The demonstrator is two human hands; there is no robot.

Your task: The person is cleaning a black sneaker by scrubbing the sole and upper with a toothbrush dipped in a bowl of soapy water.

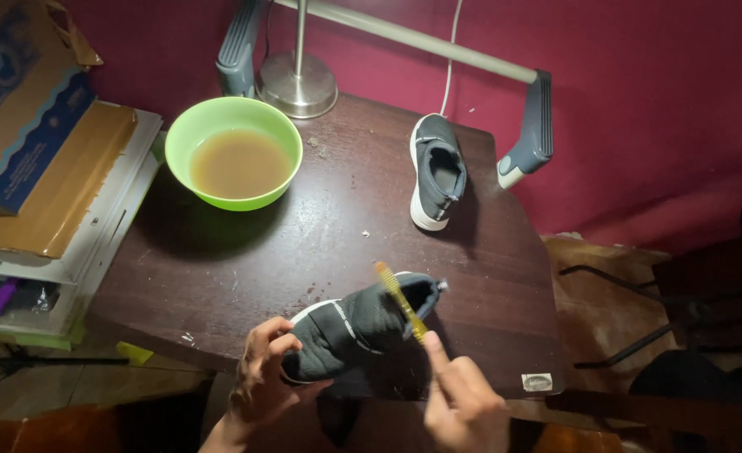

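shoe in left hand | right hand grips toothbrush (yellow)

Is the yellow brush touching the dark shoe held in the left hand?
Touching. The head view shows the yellow brush, held by the right hand, lying across the dark shoe gripped by the left hand.

View, single: head-worn camera, looking steeply down and forward over a dark wooden table toward a crimson wall. Range close: the person's two hands sit at the bottom edge (wrists cut off by the frame). Table fills the centre; floor shows at both sides.
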